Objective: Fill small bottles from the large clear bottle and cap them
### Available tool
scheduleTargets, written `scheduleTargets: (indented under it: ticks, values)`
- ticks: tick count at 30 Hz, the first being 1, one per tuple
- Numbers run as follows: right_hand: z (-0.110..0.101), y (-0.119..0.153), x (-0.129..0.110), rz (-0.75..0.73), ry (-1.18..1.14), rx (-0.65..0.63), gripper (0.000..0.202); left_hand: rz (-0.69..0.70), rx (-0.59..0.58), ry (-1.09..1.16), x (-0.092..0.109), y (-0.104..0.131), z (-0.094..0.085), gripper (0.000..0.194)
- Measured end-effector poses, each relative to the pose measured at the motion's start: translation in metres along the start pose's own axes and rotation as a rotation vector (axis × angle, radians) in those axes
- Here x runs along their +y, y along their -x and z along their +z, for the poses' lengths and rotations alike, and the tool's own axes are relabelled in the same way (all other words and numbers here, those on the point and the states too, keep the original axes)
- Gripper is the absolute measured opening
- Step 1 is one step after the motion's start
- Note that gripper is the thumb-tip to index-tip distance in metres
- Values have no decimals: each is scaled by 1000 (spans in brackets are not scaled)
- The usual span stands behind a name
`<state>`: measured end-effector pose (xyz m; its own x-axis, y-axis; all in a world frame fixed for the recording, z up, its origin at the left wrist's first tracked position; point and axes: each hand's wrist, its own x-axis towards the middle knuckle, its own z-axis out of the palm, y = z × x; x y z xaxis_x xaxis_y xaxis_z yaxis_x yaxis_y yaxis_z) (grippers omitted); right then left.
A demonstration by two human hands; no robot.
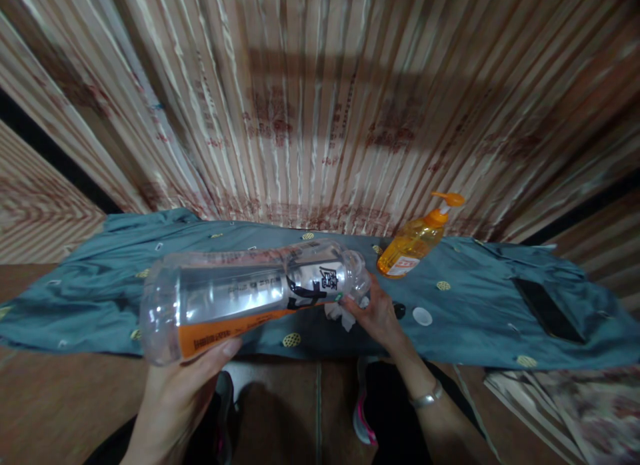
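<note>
A large clear plastic bottle (250,291) with a silver-and-orange label lies tilted on its side in the air above the cloth, its neck to the right. My left hand (185,378) is closed around its base end from below, thumb along the label. At the neck, my right hand (375,311) has its fingers closed against the bottle. Crumpled white tissue (343,316) shows beside the right fingers; whether they pinch it too cannot be made out. Just past the neck stands an orange pump bottle (413,245) of amber liquid.
Blue-green patterned cloth (480,298) covers a narrow bench. On it, right of my hand, are a white round disc (423,316), a small black item (399,310) and a dark phone (547,309). A pleated, printed curtain (310,118) hangs close behind. My shoes are below on brown tiles.
</note>
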<state>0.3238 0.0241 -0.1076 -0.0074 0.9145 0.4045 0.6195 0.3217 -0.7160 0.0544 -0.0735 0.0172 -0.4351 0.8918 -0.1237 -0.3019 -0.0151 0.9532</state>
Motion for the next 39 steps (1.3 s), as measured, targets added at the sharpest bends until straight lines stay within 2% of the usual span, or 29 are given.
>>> scheduleTargets:
  ticks: [8, 16, 21, 27, 33, 36, 39]
  values:
    - [0, 1, 1, 8, -3, 0, 61, 37, -19, 19, -2, -1, -4, 55]
    - [-1, 0, -1, 29, -10, -16, 61, 12, 40, 1, 6, 6, 7, 69]
    - [0, 0, 0, 13, -11, 7, 59, 15, 35, 5, 4, 4, 4, 75]
    - [-1, 0, 1, 15, 3, -14, 60, 21, 19, 11, 1, 0, -1, 71]
    - [-1, 0, -1, 8, -5, -4, 57, 0, 18, -11, 4, 3, 3, 54]
    - [-1, 0, -1, -1, -6, 0, 57, 11, 49, -5, 5, 5, 5, 57]
    - [-1, 0, -1, 2, -6, -2, 57, 25, 17, -6, 3, 3, 1, 62]
